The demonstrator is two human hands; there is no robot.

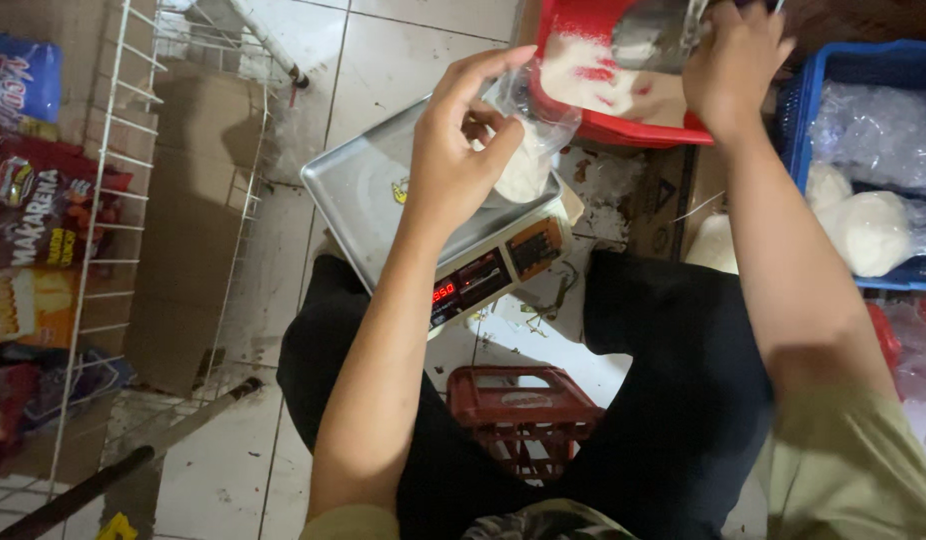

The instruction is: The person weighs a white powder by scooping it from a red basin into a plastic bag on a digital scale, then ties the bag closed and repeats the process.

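Two hands at work over a digital scale [453, 225] on the tiled floor. We note the left hand [461, 140] holding a small clear plastic bag [528, 140] open above the scale's steel pan, fingers curled and pinching the bag's rim; white powder fills the bag's bottom, which seems to rest on the pan. Right hand [733, 60] grips a metal scoop [655, 32], fingers wrapped tight around it, over a red tub [623, 125] holding white powder. The scoop sits just beside the bag's mouth. We see the scale's front panel with a red lit display and orange keys, angled toward the person's knees.

Packages: far left, a white wire rack [113, 180] with snack packs [28, 220] stacked along the frame edge, a blue one on top, red and dark ones below, an orange-yellow one lower down. Flat brown cardboard [183, 230] lies behind the rack.

Containers: right side, a blue plastic crate [853, 70] holding filled clear bags [863, 225] of white powder, round and tied, plus loose plastic. One more filled bag [713, 245] sits on the floor by the crate. Small red crate [523, 410] serves as a low seat between the person's legs.
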